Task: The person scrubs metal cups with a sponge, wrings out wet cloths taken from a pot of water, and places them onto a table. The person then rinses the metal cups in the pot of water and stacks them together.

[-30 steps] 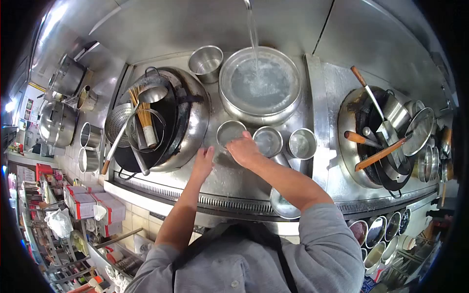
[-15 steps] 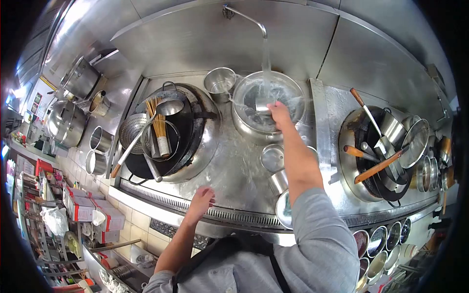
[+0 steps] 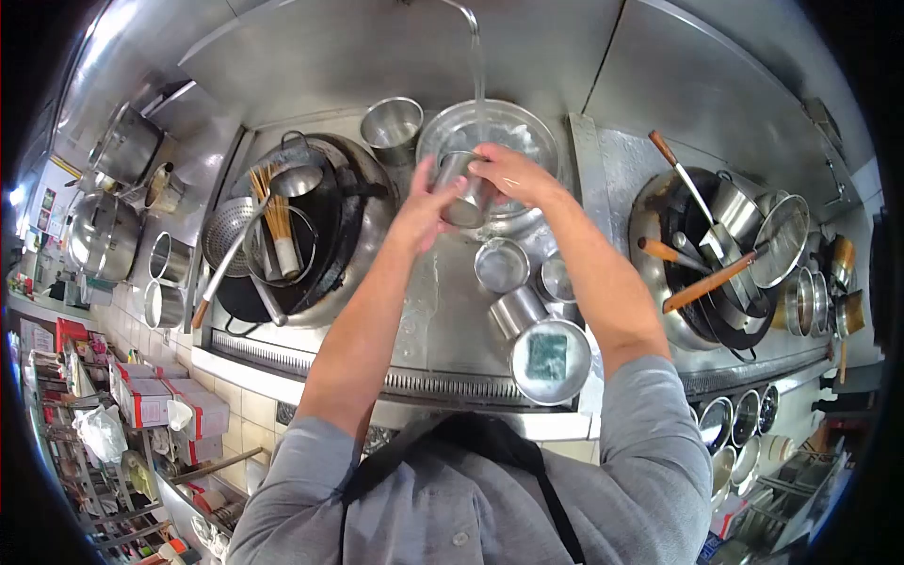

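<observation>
A metal cup (image 3: 468,205) is held tilted at the front rim of a large metal basin (image 3: 546,127). My left hand (image 3: 424,209) is closed on the cup's left side, the thumb along its wall. My right hand (image 3: 516,176) grips the cup from the right, near its upper end. Water (image 3: 478,80) runs from the spout (image 3: 468,17) into the basin behind my hands. Nearest in front are a small metal pot (image 3: 502,266), a second cup lying on its side (image 3: 517,312) and a bowl (image 3: 577,384) with a green scouring pad (image 3: 547,357) in it.
A wok (image 3: 325,282) on the left burner carries a perforated skimmer (image 3: 226,235), a ladle (image 3: 297,181) and a bamboo brush (image 3: 278,226). Another metal pot (image 3: 391,127) stands left of the basin. On the right, a wok holds wooden-handled tools (image 3: 702,282) and a strainer (image 3: 782,243).
My right hand has lifted the cup out of the basin towards me. My left hand has risen from the counter's front and taken hold of it. The view has shifted slightly.
</observation>
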Available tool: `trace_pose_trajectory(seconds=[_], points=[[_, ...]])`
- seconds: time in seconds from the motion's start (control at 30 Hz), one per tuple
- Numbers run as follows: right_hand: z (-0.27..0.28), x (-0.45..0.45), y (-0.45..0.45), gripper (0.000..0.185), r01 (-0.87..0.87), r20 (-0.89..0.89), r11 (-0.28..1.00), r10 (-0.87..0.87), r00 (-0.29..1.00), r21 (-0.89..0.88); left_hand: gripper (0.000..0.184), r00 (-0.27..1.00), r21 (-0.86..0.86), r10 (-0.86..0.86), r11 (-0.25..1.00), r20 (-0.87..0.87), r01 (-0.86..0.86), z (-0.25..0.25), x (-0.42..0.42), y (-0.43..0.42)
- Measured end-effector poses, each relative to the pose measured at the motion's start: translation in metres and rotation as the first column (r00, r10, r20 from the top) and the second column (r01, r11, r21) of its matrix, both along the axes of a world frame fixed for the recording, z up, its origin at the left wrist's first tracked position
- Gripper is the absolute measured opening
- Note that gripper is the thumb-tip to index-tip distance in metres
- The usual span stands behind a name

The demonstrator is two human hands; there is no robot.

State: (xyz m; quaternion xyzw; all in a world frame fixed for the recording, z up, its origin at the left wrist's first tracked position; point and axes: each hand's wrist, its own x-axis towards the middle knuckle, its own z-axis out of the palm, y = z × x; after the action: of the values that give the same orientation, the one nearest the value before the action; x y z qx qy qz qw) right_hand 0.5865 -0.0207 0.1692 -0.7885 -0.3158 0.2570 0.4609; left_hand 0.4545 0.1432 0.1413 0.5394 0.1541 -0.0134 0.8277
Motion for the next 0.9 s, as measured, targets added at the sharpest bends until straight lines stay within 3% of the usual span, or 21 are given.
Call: trace_pose_trajectory(seconds=[0.03,0.07,0.1,0.17,0.23,0.27,0.33,0.4,0.5,0.53,0.57,0.6,0.67,0.77,0.87,0.9], points=[[0.004,-0.013,0.000,0.037,0.069,-0.222,0.998,-0.070,0.972,-0.015,0.088,0.995,-0.028,0.070,0.997,-0.075,-0.073,-0.006,-0.006,-0.004],[-0.012,-0.024,-0.001,0.035,0.190,-0.305,0.972,-0.141,0.942,0.138,0.087,0.980,-0.045,0.138,0.988,-0.146,-0.145,-0.011,-0.013,-0.004],[-0.037,-0.027,-0.008,0.035,0.182,-0.133,0.980,-0.170,0.976,0.082,0.085,0.955,-0.053,0.204,0.974,-0.214,-0.220,-0.015,-0.021,0.001],[-0.080,-0.039,-0.021,0.037,0.181,0.218,0.983,-0.170,0.961,-0.029,0.072,0.939,-0.244,0.142,0.944,-0.312,-0.223,-0.027,-0.048,0.024],[-0.090,-0.100,-0.033,0.036,0.210,0.451,0.877,0.009,0.892,-0.433,0.069,0.927,-0.473,0.120,0.832,-0.356,-0.289,-0.031,-0.082,0.039],[-0.111,-0.117,-0.035,0.038,0.095,0.428,0.831,0.181,0.885,-0.548,0.073,0.934,-0.510,0.113,0.812,-0.340,-0.284,-0.034,-0.098,0.042],[-0.147,-0.133,-0.035,0.039,0.018,0.369,0.754,0.300,0.879,-0.657,0.080,0.951,-0.578,0.089,0.776,-0.297,-0.253,-0.039,-0.127,0.045],[-0.157,-0.126,-0.025,0.038,0.086,0.362,0.747,0.214,0.907,-0.659,0.085,0.971,-0.636,0.065,0.745,-0.231,-0.201,-0.047,-0.155,0.049],[-0.134,-0.110,-0.031,0.032,0.156,0.023,0.964,-0.155,0.988,-0.217,0.091,0.966,-0.691,0.100,0.682,-0.237,-0.240,-0.055,-0.198,0.048],[-0.148,-0.106,-0.024,0.026,0.309,-0.562,0.937,-0.170,0.810,0.163,0.092,0.960,-0.707,0.121,0.654,-0.253,-0.269,-0.057,-0.210,0.046],[-0.159,-0.100,-0.025,0.025,0.422,-0.692,0.875,-0.151,0.706,0.239,0.093,0.958,-0.724,0.139,0.630,-0.250,-0.280,-0.058,-0.220,0.043],[-0.123,-0.104,-0.021,0.024,0.535,-0.802,0.793,-0.103,0.588,0.291,0.095,0.956,-0.740,0.157,0.606,-0.247,-0.291,-0.057,-0.229,0.040],[-0.119,-0.077,-0.014,0.019,0.627,-0.860,0.702,-0.042,0.509,0.337,0.098,0.957,-0.803,0.162,0.520,-0.242,-0.291,-0.064,-0.249,0.042],[-0.120,-0.028,0.009,0.014,0.748,-0.878,0.468,0.172,0.446,0.472,0.098,0.950,-0.767,0.206,0.561,-0.235,-0.312,-0.069,-0.271,0.040],[-0.149,0.029,0.039,0.013,0.885,-0.949,0.408,-0.116,0.294,0.224,0.098,0.955,-0.723,0.216,0.624,-0.205,-0.296,-0.071,-0.283,0.035],[-0.166,0.053,0.046,0.014,0.725,-0.687,0.657,-0.429,0.587,0.209,0.098,0.957,-0.703,0.217,0.650,-0.192,-0.289,-0.074,-0.286,0.035]])
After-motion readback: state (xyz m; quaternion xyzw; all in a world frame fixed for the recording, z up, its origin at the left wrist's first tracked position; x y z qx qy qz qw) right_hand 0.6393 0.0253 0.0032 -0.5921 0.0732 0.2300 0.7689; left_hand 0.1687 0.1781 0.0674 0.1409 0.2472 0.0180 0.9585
